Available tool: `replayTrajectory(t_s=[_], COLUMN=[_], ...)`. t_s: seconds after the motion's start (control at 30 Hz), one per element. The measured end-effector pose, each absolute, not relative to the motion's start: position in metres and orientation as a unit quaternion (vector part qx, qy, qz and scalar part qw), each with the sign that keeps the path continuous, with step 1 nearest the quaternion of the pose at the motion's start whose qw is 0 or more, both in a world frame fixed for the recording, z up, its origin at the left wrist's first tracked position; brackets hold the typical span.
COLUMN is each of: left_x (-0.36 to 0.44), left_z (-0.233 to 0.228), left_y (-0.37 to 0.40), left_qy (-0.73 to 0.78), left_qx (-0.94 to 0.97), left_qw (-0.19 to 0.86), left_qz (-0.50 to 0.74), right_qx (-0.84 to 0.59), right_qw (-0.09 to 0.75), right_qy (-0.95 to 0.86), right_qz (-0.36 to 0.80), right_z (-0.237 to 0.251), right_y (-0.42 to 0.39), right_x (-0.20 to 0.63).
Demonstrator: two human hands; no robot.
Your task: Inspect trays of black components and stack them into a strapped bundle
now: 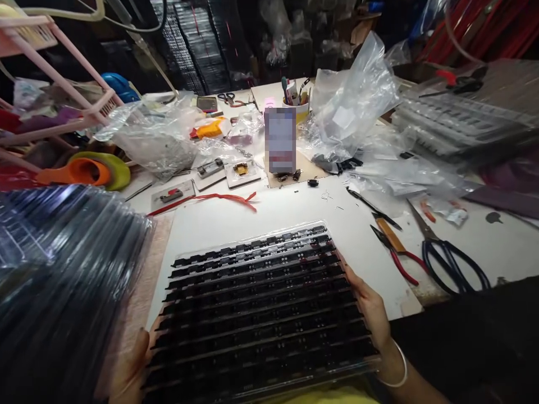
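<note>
Between my two hands is a clear plastic tray filled with rows of small black parts with metal pins, like connectors. My left hand grips its left edge near the bottom corner, the thumb showing and the other fingers hidden beneath. On the opposite edge, my right hand is closed, its fingers partly under the tray. A white band circles my right wrist. The tray tilts toward me above the front of the white worktable.
A tall stack of dark plastic trays stands at left. Scissors, red-handled pliers and tweezers lie at right. A phone with a blurred screen stands behind, among plastic bags. A red cord crosses the table.
</note>
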State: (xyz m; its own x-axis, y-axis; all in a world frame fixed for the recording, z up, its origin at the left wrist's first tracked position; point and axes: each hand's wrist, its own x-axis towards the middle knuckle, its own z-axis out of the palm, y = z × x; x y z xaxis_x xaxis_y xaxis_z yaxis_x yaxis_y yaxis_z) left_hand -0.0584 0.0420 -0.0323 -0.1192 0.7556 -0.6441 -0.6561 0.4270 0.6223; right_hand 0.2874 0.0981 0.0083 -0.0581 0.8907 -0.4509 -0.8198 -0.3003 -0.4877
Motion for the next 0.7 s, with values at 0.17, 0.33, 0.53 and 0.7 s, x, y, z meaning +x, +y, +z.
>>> replayTrajectory(t_s=[0.17,0.33,0.53,0.7], left_x=[-0.057,-0.05,-0.032,-0.019], left_z=[-0.038,-0.036,-0.021,-0.007], left_y=[0.038,0.041,0.047,0.05], left_qy=[0.545,0.559,0.53,0.48], left_qx=[-0.033,0.028,0.068,0.078], left_qw=[0.613,0.577,0.598,0.636], left_qz=[0.571,0.595,0.598,0.599], right_qx=[-0.379,-0.388,-0.421,-0.545], right_qw=[0.601,0.591,0.562,0.555], right_qy=[-0.08,-0.081,-0.092,-0.117], right_qz=[0.699,0.703,0.706,0.617], right_z=[0.006,0.006,0.011,0.001], right_y=[0.099,0.098,0.098,0.094], right_x=[0.287,0.288,0.286,0.3])
